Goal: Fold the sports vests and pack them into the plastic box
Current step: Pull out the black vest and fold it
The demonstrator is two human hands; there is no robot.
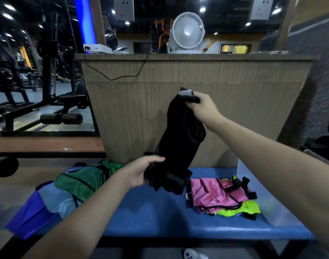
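So, head camera view: the right hand (203, 109) is up in front of the tan wood-grain counter (178, 75), fingers curled and pinching the top of a black mesh sports vest (178, 139) right by its white label (185, 93). The vest hangs down from there, and its lower end is bunched on the blue padded bench (160, 215). The left hand (141, 172) grips that lower part from the left side, thumb on top and fingers wrapped under the fabric. To the right on the bench there's a loose heap with a pink sports vest (212, 193) on top and a neon yellow-green vest (240, 209) under it, black trim showing. Just beside that heap, at the bench's right end, sits the translucent plastic box (272, 208), partly hidden by the right forearm. On the left end there's a green vest (81, 182) lying over a pale blue one (57, 202) and a purple-blue one (29, 215). A white desk fan (188, 32) stands on the counter top.
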